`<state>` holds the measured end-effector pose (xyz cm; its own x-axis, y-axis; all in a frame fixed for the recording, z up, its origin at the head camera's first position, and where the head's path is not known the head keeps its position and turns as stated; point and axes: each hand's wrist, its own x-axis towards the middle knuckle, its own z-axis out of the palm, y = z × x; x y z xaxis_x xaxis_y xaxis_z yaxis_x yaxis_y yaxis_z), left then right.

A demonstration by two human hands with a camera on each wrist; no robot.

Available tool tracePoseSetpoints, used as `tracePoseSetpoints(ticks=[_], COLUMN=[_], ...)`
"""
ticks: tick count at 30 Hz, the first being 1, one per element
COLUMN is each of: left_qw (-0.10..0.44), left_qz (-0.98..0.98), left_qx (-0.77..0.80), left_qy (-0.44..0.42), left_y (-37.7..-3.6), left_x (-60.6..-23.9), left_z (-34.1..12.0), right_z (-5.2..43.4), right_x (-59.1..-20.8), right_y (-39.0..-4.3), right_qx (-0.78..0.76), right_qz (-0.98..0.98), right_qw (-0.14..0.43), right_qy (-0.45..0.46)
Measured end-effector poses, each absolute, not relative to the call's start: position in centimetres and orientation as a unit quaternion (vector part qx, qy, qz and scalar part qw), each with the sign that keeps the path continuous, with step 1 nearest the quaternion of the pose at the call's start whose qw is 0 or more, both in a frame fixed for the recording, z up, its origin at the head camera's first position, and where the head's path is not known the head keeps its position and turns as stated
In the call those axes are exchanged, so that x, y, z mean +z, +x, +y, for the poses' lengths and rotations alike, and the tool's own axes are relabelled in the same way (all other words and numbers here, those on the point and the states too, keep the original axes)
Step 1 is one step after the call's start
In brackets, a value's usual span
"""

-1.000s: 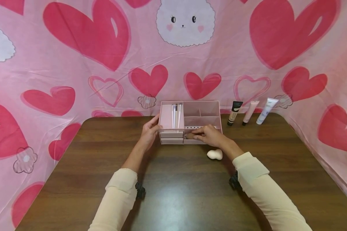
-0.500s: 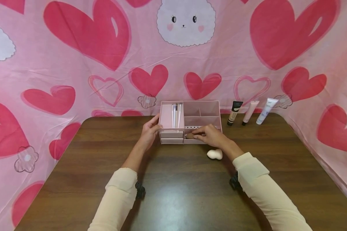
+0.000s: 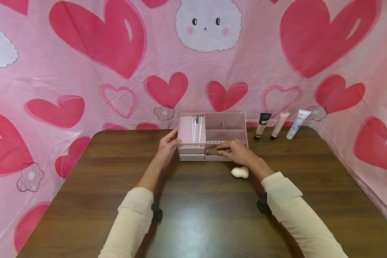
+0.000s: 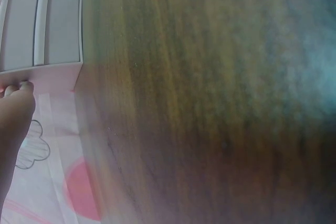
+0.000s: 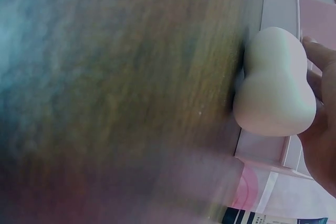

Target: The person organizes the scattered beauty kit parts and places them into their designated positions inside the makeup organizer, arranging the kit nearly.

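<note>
A pink desk organizer [image 3: 224,122] stands at the table's back edge, with slim makeup brushes [image 3: 197,129] lying in its left top section. My left hand [image 3: 166,148] rests against its left side wall, thumb near the front corner. In the left wrist view, fingertips [image 4: 25,85] touch that wall below two drawers [image 4: 62,22]. My right hand [image 3: 237,150] reaches into the low front right compartment, finger and thumb pinching the end of a small brown tapered item [image 3: 211,152], partly hidden. A cream makeup sponge [image 3: 240,172] lies on the table just below my right wrist.
Right of the organizer stand a black tube [image 3: 262,126], a pink tube [image 3: 279,126] and a white tube [image 3: 298,124]. A pink heart-print cloth [image 3: 125,104] hangs close behind the brown wooden table [image 3: 193,208].
My right fingertips have shifted slightly right along the brown item, exposing a little more of it. My left hand, the organizer and the cream sponge have stayed in place.
</note>
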<state>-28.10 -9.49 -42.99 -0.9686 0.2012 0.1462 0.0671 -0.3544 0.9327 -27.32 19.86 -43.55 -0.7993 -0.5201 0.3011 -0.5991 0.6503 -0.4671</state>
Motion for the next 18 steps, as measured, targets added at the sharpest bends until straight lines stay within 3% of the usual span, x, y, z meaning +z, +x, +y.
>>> tracePoseSetpoints(ticks=[18], left_qw=[0.042], left_qz=[0.564], left_qx=[0.817], left_qy=[0.115], left_y=[-27.8], left_x=[-42.8], left_z=[-9.4], right_z=[22.0], right_x=[-42.4], right_y=[-24.8], right_qx=[0.268], right_qz=[-0.898], right_qw=[0.125], right_qy=[0.326])
